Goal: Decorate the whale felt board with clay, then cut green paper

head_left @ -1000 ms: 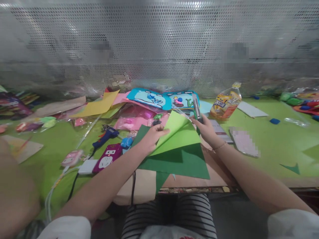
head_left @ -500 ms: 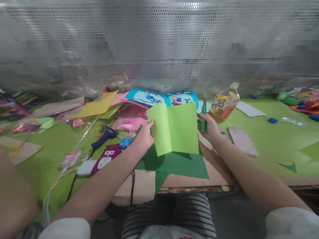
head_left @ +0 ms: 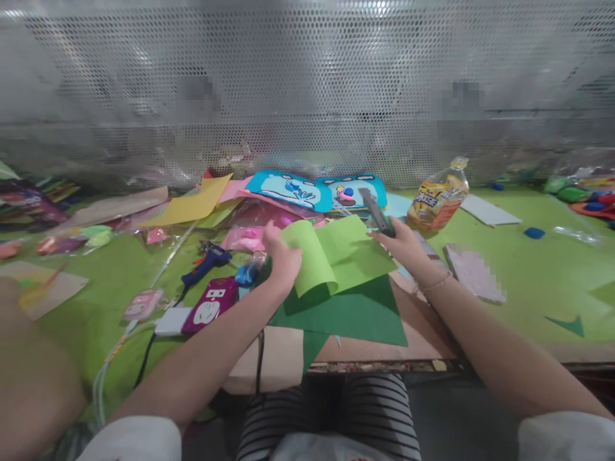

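Note:
A light green paper sheet [head_left: 355,253], its left part curled over into a loose roll, is held above a dark green sheet [head_left: 350,314]. My left hand [head_left: 282,259] grips the curled side, with some fingers hidden behind it. My right hand [head_left: 401,240] is closed around a dark, narrow tool that looks like a stapler [head_left: 377,212]. It tilts up and left, over the paper's far right corner. Beyond the paper lies a blue illustrated sheet [head_left: 307,192] with a pink and blue snail figure [head_left: 344,194].
A blue glue gun [head_left: 206,264], a purple power strip [head_left: 211,304] with cables and a white plug [head_left: 173,321] lie left. A snack bag [head_left: 437,195] and a phone-like slab [head_left: 473,272] are right. A perforated metal panel [head_left: 307,83] stands behind. Another person's arm [head_left: 38,365] shows at lower left.
The light green paper has tipped flatter and curled more on its left. My right hand has turned the tool from upright to slanting left, over the paper's corner.

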A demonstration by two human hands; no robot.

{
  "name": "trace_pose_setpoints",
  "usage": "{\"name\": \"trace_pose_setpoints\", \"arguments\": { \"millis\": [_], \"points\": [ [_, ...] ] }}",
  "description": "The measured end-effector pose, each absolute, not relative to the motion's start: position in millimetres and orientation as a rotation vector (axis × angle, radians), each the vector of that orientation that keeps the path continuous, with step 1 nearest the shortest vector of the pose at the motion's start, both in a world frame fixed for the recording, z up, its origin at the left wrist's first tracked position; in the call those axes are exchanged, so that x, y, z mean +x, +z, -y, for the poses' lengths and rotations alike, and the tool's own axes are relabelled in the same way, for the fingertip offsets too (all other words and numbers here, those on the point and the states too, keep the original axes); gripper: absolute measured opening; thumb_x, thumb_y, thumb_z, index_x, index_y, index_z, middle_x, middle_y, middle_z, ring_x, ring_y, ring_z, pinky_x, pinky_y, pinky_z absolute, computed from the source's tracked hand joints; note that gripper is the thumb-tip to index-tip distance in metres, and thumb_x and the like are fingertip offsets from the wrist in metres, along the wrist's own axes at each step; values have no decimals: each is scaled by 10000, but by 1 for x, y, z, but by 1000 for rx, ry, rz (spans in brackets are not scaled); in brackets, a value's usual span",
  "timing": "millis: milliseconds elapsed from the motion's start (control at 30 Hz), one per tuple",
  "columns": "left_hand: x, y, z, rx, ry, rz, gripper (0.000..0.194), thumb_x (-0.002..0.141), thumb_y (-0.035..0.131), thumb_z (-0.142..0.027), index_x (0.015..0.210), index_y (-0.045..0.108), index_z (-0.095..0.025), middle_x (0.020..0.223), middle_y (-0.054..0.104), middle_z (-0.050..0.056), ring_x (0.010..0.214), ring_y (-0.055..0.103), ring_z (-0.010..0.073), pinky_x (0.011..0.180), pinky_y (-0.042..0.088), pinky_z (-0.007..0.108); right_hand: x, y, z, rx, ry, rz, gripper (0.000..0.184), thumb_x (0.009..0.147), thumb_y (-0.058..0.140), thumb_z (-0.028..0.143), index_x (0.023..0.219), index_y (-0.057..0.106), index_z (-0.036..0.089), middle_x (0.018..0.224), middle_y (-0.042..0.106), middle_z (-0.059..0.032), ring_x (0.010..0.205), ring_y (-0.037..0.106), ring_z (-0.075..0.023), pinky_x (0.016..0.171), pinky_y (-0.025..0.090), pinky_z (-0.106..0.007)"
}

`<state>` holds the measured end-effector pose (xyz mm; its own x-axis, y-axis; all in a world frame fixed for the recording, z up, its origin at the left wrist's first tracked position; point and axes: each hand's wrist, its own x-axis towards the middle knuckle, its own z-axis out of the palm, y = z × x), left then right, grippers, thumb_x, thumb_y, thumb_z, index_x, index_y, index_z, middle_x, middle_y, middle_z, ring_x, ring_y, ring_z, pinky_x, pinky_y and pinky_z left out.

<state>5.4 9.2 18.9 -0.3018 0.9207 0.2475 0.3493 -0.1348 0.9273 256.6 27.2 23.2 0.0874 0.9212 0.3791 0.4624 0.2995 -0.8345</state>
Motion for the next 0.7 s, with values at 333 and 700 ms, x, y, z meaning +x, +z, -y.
{"name": "trace_pose_setpoints", "arguments": {
  "millis": [333, 700],
  "points": [
    [19, 1, 16, 2811, 300, -1356, 706, 861, 400, -615, 1342, 463, -102, 1448, 386, 197, 1368, 278, 350, 1096, 227, 552, 254, 0, -36, -1324, 976, 1494, 330, 662, 747, 413, 903, 670, 201, 871, 694, -36, 725, 594, -165, 623, 453, -274],
    [16, -1, 9, 2697, 324, -1398, 862, 867, 135, -715, 1399, 375, -80, 1439, 394, 212, 1325, 367, 329, 1074, 272, 486, 249, 14, -30, -1014, 1195, 997, 271, 587, 808, 344, 762, 645, 215, 745, 686, -2, 646, 627, -137, 572, 496, -245]
  ]
}}
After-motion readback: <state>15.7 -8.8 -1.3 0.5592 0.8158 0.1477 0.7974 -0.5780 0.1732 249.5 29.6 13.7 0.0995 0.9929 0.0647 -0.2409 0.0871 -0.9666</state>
